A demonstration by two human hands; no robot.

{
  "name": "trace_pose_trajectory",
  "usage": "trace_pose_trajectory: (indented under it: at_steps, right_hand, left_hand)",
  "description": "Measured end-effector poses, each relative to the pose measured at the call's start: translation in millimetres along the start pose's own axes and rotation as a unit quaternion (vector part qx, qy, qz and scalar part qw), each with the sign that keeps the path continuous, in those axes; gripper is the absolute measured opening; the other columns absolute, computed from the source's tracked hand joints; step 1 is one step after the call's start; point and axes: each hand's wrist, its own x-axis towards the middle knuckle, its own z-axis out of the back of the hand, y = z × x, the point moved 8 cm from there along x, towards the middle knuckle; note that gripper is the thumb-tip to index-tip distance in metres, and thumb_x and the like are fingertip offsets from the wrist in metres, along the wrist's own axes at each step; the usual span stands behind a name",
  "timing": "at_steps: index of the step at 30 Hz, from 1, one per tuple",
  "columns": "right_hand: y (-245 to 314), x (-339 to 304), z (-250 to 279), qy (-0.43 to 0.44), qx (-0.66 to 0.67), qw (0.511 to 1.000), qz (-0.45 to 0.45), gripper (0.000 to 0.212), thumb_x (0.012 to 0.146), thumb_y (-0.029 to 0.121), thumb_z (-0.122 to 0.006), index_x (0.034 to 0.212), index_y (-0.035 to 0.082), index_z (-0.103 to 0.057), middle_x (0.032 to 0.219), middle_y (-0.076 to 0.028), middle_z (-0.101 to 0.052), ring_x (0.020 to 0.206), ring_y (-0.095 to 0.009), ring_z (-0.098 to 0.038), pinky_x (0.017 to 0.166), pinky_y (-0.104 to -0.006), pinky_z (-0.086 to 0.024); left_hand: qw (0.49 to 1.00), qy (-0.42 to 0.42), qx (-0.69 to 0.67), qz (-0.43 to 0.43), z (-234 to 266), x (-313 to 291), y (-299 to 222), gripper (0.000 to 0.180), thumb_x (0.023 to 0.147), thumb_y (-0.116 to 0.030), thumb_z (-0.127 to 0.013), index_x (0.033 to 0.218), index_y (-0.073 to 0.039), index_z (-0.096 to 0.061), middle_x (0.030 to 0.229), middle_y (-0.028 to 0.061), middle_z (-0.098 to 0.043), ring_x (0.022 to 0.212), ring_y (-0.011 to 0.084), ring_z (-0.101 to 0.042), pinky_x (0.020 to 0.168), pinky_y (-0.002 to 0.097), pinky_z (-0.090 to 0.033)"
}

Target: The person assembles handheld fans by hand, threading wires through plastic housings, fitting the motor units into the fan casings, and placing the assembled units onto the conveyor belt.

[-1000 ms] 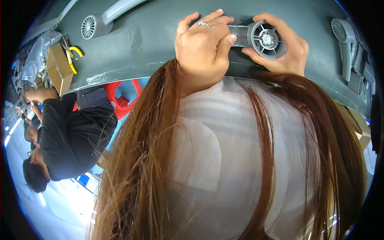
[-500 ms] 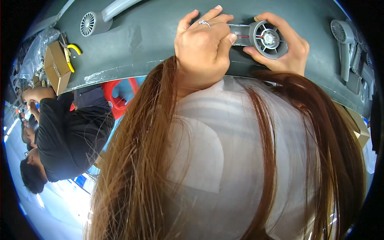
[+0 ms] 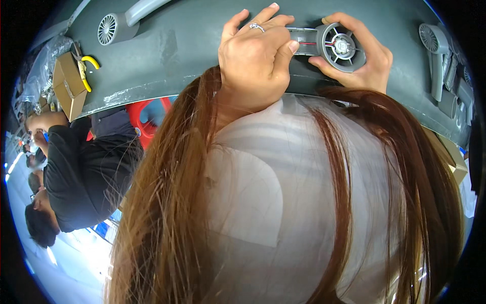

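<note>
A grey handheld-fan housing (image 3: 343, 46) lies on its side between my hands at the far middle of the table. Its round head shows spokes and a pale hub, and a red wire runs from the hub into the opened handle. My right hand (image 3: 373, 60) grips the round head, thumb and forefinger on opposite sides of the rim. At the handle's left part is my left hand (image 3: 255, 58), with a ring on one finger. Its thumb and forefinger close on the handle while the other fingers spread outward. Whatever lies under that palm is hidden.
Another grey fan (image 3: 117, 29) lies at the far left; several grey fan parts (image 3: 436, 40) are piled at the right edge. Yellow-handled cutters (image 3: 86, 71) rest on a small cardboard box (image 3: 68, 86) beside a clear plastic bag (image 3: 43, 73). A person in black (image 3: 91, 172) sits at left.
My hands keep the same hold on the fan housing. The view has shifted slightly, and the housing has turned only a little, if at all.
</note>
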Motion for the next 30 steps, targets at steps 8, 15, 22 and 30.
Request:
trace_pose_trajectory:
  at_steps: [8,15,22,30]
  right_hand:
    - [-3.2,-2.2,-0.1,0.002,0.012,1.0,-0.01,0.052,0.057,0.013,-0.086,0.102,0.002,-0.063,0.093,-0.004,-0.067,0.083,-0.015,-0.064,0.078,-0.0266,-0.05]
    - [-9.2,-4.5,5.2,-0.055,0.059,0.997,-0.008,0.057,0.053,0.018,-0.088,0.105,0.008,-0.066,0.095,-0.005,-0.068,0.08,-0.018,-0.067,0.073,-0.0287,-0.054]
    - [0.6,13.5,28.9,-0.09,0.097,0.99,0.053,0.058,0.051,0.011,-0.088,0.103,-0.003,-0.066,0.101,-0.015,-0.067,0.093,-0.022,-0.065,0.082,-0.0298,-0.051]
    - [6.0,32.4,62.3,-0.123,0.179,0.973,0.081,0.047,0.053,0.009,-0.088,0.095,-0.002,-0.069,0.104,-0.025,-0.063,0.096,-0.03,-0.064,0.083,-0.0343,-0.051]
  left_hand:
    - [0.999,-0.012,-0.021,-0.029,-5.6,-2.7,4.6,0.007,0.079,-0.009,-0.062,0.074,-0.004,-0.061,0.095,0.0111,-0.069,0.101,0.0285,-0.063,0.096,0.0456,-0.036]
    - [0.997,-0.003,-0.055,-0.057,-2.6,5.4,-2.7,0.008,0.076,-0.005,-0.067,0.073,-0.002,-0.06,0.079,0.0116,-0.067,0.088,0.0281,-0.066,0.081,0.0416,-0.045]
    - [0.994,0.001,-0.079,-0.081,15.4,24.8,-15.0,0.009,0.075,-0.005,-0.068,0.077,-0.002,-0.06,0.079,0.0128,-0.066,0.082,0.0317,-0.066,0.072,0.039,-0.047]
    - [0.993,0.081,0.016,-0.085,35.2,59.5,-38.8,0.043,0.07,-0.022,-0.077,0.105,-0.01,-0.055,0.067,0.0122,-0.06,0.059,0.0328,-0.059,0.054,0.0398,-0.045]
